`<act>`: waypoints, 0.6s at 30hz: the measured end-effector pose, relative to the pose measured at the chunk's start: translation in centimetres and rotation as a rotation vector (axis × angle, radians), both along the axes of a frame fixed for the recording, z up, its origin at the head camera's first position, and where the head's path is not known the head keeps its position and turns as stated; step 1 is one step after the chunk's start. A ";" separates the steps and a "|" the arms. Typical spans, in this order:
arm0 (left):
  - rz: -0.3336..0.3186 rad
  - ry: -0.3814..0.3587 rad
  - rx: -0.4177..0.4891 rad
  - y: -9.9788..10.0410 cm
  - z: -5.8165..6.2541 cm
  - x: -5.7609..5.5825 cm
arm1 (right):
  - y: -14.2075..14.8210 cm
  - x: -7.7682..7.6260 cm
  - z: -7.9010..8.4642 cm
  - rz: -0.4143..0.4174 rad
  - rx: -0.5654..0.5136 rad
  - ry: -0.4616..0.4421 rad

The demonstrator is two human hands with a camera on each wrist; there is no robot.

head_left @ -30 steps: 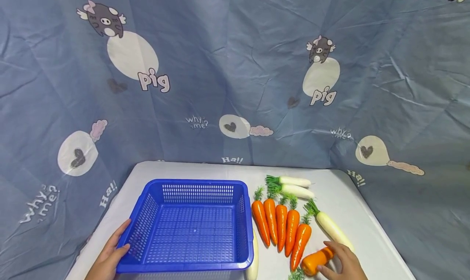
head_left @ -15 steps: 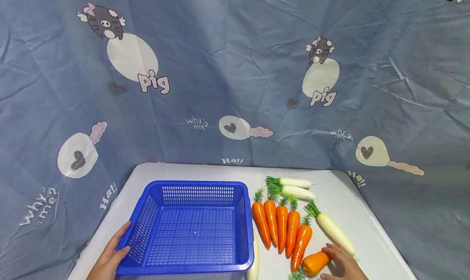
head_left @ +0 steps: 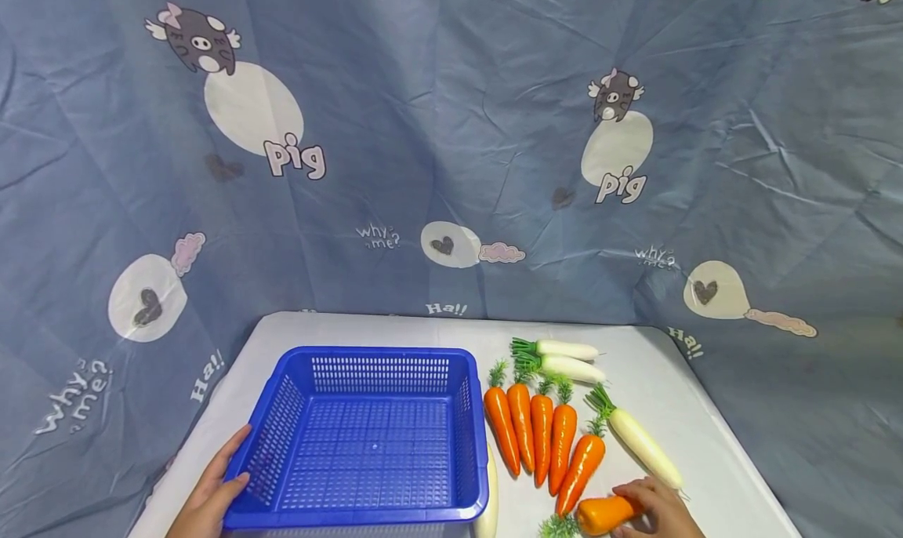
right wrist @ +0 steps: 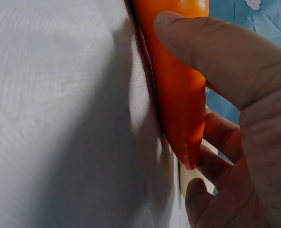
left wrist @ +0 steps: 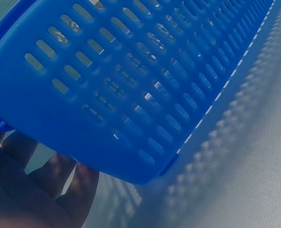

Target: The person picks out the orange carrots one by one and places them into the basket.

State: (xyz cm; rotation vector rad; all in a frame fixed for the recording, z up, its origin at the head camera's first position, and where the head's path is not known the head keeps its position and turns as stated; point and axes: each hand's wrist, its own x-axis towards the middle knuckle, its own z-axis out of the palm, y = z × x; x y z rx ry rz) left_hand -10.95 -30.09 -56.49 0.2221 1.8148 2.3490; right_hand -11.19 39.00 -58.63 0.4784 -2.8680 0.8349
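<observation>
My left hand (head_left: 206,497) grips the left side of a blue plastic basket (head_left: 353,516), thumb at the rim. In the left wrist view its fingers (left wrist: 81,190) curl at the edge of the slotted basket wall (left wrist: 107,137). At the lower right, my right hand (head_left: 656,508) holds an orange carrot (head_left: 600,515) lying sideways with its green top to the left. The right wrist view shows the thumb (right wrist: 197,40) on the carrot's side (right wrist: 181,99) and fingers beyond its tapered tip. Just above it lies another carrot (head_left: 582,469), slanted.
Several carrots (head_left: 542,440) lie in a row right of the basket. A white radish (head_left: 643,446) lies slanted right of them, with two more radishes (head_left: 567,368) behind. Another pale radish (head_left: 487,499) is partly hidden by the basket. A blue printed cloth (head_left: 451,169) surrounds the white table (head_left: 719,459).
The held carrot has turned more level and its leafy top has shifted left. The slanted carrot above it has moved slightly right. My left hand and the basket stay put.
</observation>
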 end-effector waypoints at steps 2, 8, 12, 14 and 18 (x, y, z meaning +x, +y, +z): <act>0.007 -0.016 0.001 0.0 0.0 0.0 | -0.1 0.1 0.2 -0.026 0.018 -0.045; 0.002 -0.028 0.015 0.0 -0.1 0.0 | 0.1 0.1 1.1 -0.012 -0.002 -0.283; -0.064 0.020 0.069 -0.2 -0.2 -0.1 | 0.6 0.1 1.2 0.045 -0.006 -0.329; -0.050 0.016 0.056 -0.1 -0.1 -0.1 | 0.9 0.2 1.2 0.069 -0.005 -0.336; 0.030 -0.022 -0.022 0.2 0.0 -0.1 | 0.8 0.0 1.7 0.086 -0.014 -0.426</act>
